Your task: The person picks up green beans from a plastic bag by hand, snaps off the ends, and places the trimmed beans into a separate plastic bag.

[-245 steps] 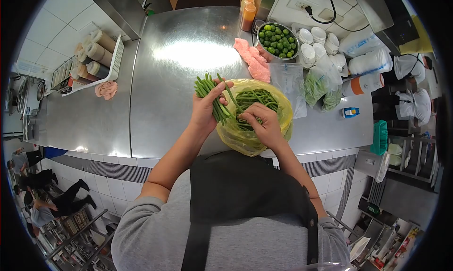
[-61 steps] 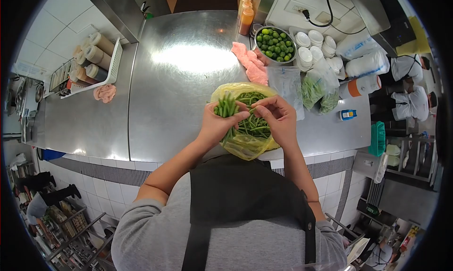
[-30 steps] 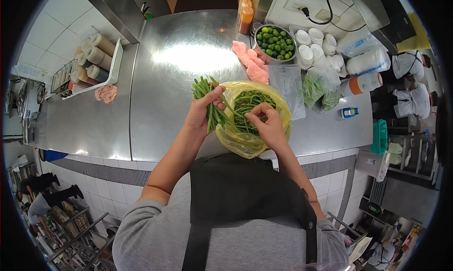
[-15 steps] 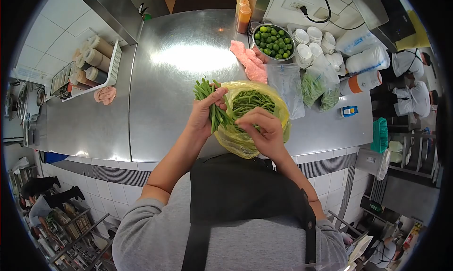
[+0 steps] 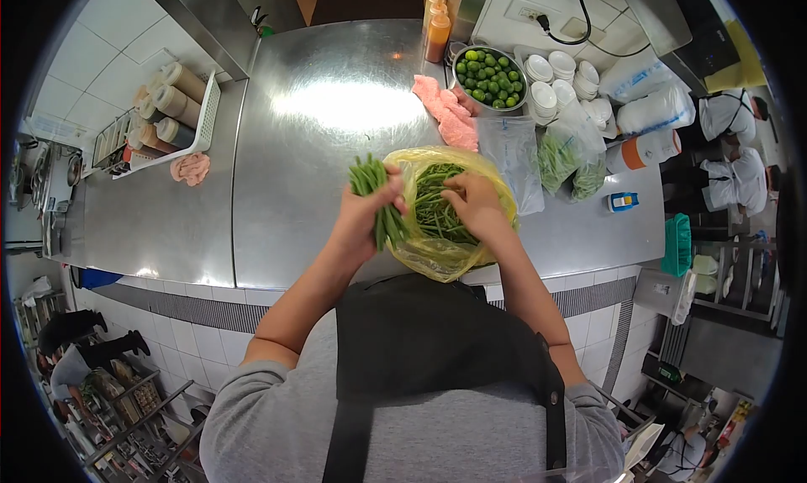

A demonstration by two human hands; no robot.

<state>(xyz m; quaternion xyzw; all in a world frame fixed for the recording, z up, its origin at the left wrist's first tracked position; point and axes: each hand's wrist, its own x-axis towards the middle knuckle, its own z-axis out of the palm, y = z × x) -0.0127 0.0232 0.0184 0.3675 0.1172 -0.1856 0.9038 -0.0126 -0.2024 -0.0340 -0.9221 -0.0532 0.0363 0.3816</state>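
Observation:
My left hand (image 5: 370,207) is closed round a bunch of green beans (image 5: 367,177), which stick out above and below the fist. Beside it on the steel counter lies a yellow plastic bag (image 5: 437,267), its mouth spread wide. More loose green beans (image 5: 437,218) fill the bag. My right hand (image 5: 477,204) reaches over the bag's right side, its thumb and fingers curled together on beans at the top of the pile. The fingertips are partly hidden among the beans.
Behind the bag are a pink cloth (image 5: 445,113), a bowl of limes (image 5: 489,78) and sauce bottles (image 5: 436,37). Clear bags of greens (image 5: 559,159) and stacked white tubs (image 5: 544,99) stand rightward. A white basket of bottles (image 5: 206,113) sits left. Co-workers (image 5: 731,176) are at far right.
My right hand has moved from beside the held bunch, up and rightward onto the beans in the bag. The bunch in my left hand has tilted slightly more upright.

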